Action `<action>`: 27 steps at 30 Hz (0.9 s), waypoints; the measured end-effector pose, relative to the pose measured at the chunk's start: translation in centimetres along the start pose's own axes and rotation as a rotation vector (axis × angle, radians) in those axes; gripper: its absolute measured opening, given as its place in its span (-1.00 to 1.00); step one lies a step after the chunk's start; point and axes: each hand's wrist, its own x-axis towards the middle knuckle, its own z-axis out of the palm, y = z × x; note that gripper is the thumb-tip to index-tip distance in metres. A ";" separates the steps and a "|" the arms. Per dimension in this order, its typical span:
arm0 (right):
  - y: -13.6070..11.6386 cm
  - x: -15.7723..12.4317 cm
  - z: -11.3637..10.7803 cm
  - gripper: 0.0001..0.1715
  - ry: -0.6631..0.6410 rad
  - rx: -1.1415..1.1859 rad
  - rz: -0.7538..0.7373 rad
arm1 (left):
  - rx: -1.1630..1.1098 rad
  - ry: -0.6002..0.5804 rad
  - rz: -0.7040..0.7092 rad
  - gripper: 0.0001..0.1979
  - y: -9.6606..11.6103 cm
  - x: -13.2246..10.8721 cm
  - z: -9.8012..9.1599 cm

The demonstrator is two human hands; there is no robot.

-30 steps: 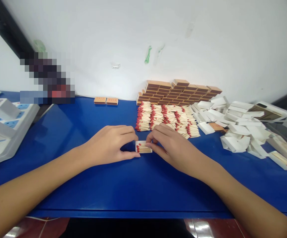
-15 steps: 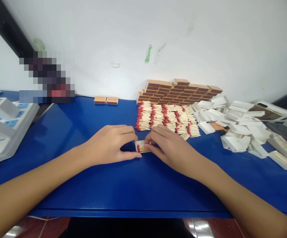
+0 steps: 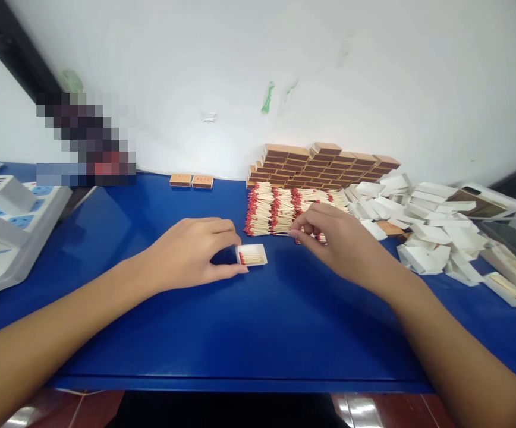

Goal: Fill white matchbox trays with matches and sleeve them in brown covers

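A small white matchbox tray [image 3: 252, 255] with a few red-tipped matches in it lies on the blue table [image 3: 258, 333]. My left hand [image 3: 193, 252] grips its left end between thumb and fingers. My right hand [image 3: 336, 238] has its fingers pinched together over the front of the pile of loose matches [image 3: 285, 208], touching them; whether any matches are caught in the pinch I cannot make out.
Closed brown matchboxes [image 3: 324, 163] are stacked against the wall behind the pile. Two more [image 3: 191, 181] lie apart to the left. A heap of empty white trays [image 3: 422, 229] spreads at the right. White power strips [image 3: 3, 226] occupy the left edge.
My right hand left the tray and moved back and right to the match pile. The left hand stayed on the tray, which shifted slightly left and away.
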 end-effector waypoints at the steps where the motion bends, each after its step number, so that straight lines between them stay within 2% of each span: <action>1: 0.6 0.0 -0.2 -0.85 -0.034 -0.009 0.024 | 0.004 -0.008 -0.018 -0.69 -0.2 0.0 -0.3; 5: 2.3 -0.3 -0.8 -0.85 -0.188 -0.008 0.105 | 0.011 -0.025 -0.034 -0.69 -0.4 0.0 -0.5; 11: 3.0 -0.4 -1.9 -0.85 -0.269 -0.016 0.152 | -0.003 -0.052 -0.005 -0.64 0.2 0.0 0.3; 15: 3.4 -0.5 -1.8 -0.82 -0.355 -0.029 0.201 | 0.007 -0.056 -0.007 -0.64 0.2 0.0 0.3; 21: 3.0 -0.7 -1.4 -0.77 -0.362 -0.033 0.189 | 0.009 -0.041 0.000 -0.64 0.3 0.0 0.4; 27: -1.2 -0.4 -0.8 -0.83 -0.198 0.100 0.049 | -0.033 0.001 0.018 -0.65 0.7 0.1 0.7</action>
